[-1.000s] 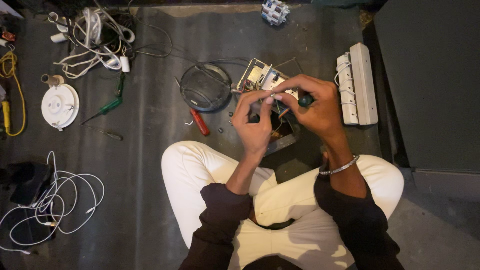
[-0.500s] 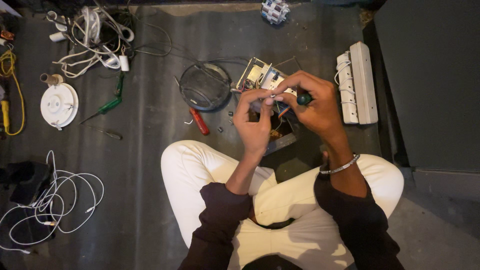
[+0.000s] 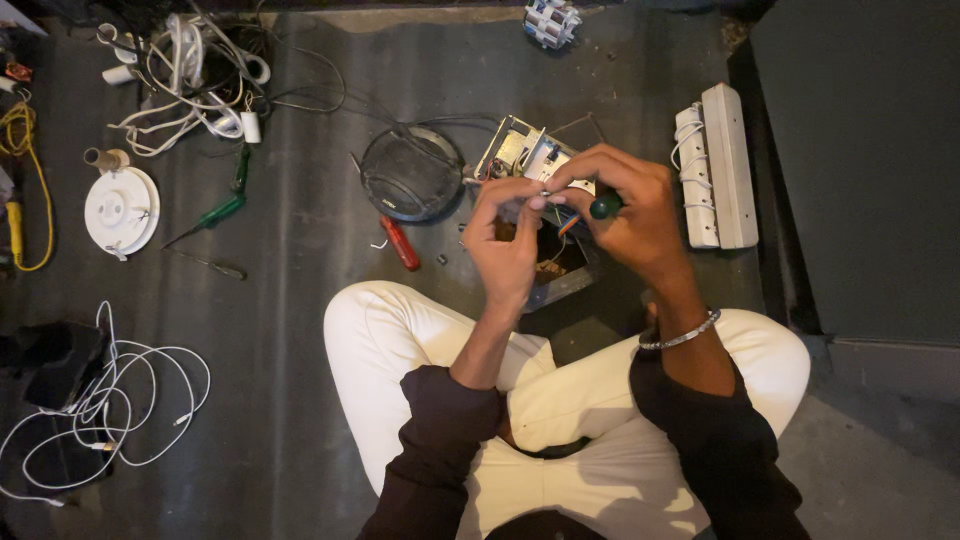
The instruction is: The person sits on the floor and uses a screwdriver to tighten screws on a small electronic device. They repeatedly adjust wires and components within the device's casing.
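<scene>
Item: small metal part (image 3: 545, 192), pale and glinting, too small to make out in detail, pinched at the fingertips over an opened electrical device (image 3: 530, 160) with a metal frame, exposed circuit parts and coloured wires, which sits on the dark floor (image 3: 300, 260) just beyond the person's crossed legs. Left hand (image 3: 505, 240): raised, wrist bent, fingers curled in, thumb and forefinger closed on the small part. Right hand (image 3: 630, 215): raised opposite it, fingers closed around a green-handled screwdriver (image 3: 604, 206), its tip directed left toward the part; a metal bangle (image 3: 680, 335) circles the wrist. Both forearms rise from dark sleeves above white trousers (image 3: 560, 400). Position: the part lies between the two hands, touching the left fingertips, directly over the device's open cavity. Surroundings: a round dark mesh cover (image 3: 410, 175) just left of the device; a red-handled tool (image 3: 402, 243) near it; a white power strip (image 3: 718, 165) to the right; a second green screwdriver (image 3: 215, 212) and a white round fitting (image 3: 121, 210) farther left; white cables (image 3: 190, 75) tangled at far left; a loose white cord (image 3: 110, 400) at near left; a yellow cable (image 3: 25, 170) at the left edge.
</scene>
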